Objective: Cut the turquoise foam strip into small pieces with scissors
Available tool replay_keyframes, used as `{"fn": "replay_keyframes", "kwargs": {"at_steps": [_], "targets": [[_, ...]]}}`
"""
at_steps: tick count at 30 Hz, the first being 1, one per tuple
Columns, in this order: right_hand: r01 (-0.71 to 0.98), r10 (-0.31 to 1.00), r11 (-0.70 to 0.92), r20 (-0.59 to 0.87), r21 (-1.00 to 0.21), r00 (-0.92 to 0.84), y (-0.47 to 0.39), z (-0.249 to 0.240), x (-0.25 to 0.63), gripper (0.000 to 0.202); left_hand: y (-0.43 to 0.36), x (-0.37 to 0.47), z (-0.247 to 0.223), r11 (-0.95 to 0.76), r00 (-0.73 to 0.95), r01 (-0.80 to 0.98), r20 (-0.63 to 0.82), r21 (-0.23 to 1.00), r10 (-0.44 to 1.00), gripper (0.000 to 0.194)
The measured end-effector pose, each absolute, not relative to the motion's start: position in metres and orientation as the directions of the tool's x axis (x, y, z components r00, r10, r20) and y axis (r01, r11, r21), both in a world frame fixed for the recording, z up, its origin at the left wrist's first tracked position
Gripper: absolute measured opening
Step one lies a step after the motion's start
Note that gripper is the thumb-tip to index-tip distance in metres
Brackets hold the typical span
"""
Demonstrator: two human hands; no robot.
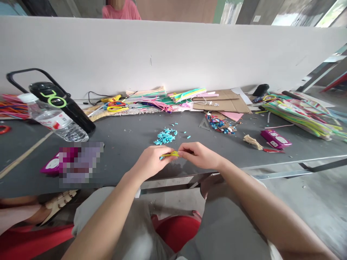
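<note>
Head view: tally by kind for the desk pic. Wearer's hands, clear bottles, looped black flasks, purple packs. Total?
Wearer's hands: 2 (left hand, right hand)
Clear bottle: 1
Looped black flask: 1
Purple packs: 2
Total: 6
Not counted: blue pieces, too overlapped; yellow material in the hands, strands unclear.

The single view looks from the wearer's head, above and behind the grip where left hand (151, 161) and right hand (200, 155) meet, facing forward and down. It is near enough to include the forearms (108, 209) and lap (227, 216) below the grip. Beyond the grip it spans the table (121, 133) to a white partition (173, 54); the blurred room (179, 11) above that is perhaps farther off than it looks.
</note>
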State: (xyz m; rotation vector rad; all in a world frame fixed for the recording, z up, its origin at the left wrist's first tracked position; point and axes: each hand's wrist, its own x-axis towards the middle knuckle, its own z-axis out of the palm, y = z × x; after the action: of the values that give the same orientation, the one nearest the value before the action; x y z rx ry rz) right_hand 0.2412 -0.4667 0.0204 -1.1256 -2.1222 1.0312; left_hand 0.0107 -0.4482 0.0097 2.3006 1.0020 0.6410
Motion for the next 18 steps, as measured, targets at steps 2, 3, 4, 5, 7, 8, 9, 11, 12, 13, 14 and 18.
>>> {"fn": "replay_keyframes", "kwargs": {"at_steps": [2,3,4,5,7,8,9,11,12,13,14,18], "targets": [[0.457,0.846,0.363,0.082,-0.812,-0.527,-0.467,0.020,0.241,0.026,-0.448,0.011,0.008,-0.567,0.607,0.495,0.204,0.658,0.768,0.023],[0.457,0.843,0.367,0.082,-0.811,-0.531,-0.467,0.020,0.242,0.025,-0.447,0.011,0.007,-0.570,0.604,0.486,0.217,0.662,0.767,0.023],[0.455,0.840,0.371,0.084,-0.809,-0.536,-0.466,0.019,0.243,0.025,-0.447,0.011,0.006,-0.579,0.605,0.477,0.230,0.661,0.762,0.024],[0.453,0.836,0.377,0.087,-0.808,-0.541,-0.466,0.019,0.243,0.025,-0.447,0.010,0.006,-0.587,0.606,0.471,0.243,0.658,0.757,0.024],[0.449,0.831,0.386,0.092,-0.806,-0.548,-0.465,0.018,0.244,0.024,-0.447,0.011,0.005,-0.596,0.608,0.464,0.254,0.655,0.752,0.024],[0.452,0.831,0.386,0.091,-0.804,-0.548,-0.465,0.018,0.244,0.024,-0.447,0.011,0.004,-0.593,0.605,0.464,0.253,0.658,0.755,0.025],[0.457,0.833,0.383,0.086,-0.803,-0.547,-0.466,0.018,0.244,0.024,-0.447,0.012,0.005,-0.583,0.598,0.468,0.247,0.664,0.762,0.025],[0.467,0.836,0.375,0.075,-0.801,-0.543,-0.466,0.018,0.244,0.025,-0.449,0.013,0.006,-0.539,0.583,0.486,0.204,0.688,0.786,0.026],[0.470,0.837,0.373,0.072,-0.800,-0.542,-0.466,0.018,0.244,0.025,-0.449,0.014,0.008,-0.502,0.576,0.498,0.163,0.707,0.801,0.027],[0.470,0.838,0.373,0.072,-0.800,-0.541,-0.467,0.018,0.243,0.025,-0.450,0.014,0.009,-0.456,0.570,0.509,0.111,0.730,0.814,0.028],[0.471,0.839,0.373,0.075,-0.799,-0.538,-0.467,0.017,0.243,0.025,-0.451,0.014,0.011,-0.402,0.562,0.516,0.055,0.756,0.825,0.030],[0.490,0.846,0.376,0.076,-0.786,-0.528,-0.468,0.017,0.241,0.024,-0.453,0.015,0.019,-0.205,0.556,0.485,-0.119,0.850,0.823,0.031]]}}
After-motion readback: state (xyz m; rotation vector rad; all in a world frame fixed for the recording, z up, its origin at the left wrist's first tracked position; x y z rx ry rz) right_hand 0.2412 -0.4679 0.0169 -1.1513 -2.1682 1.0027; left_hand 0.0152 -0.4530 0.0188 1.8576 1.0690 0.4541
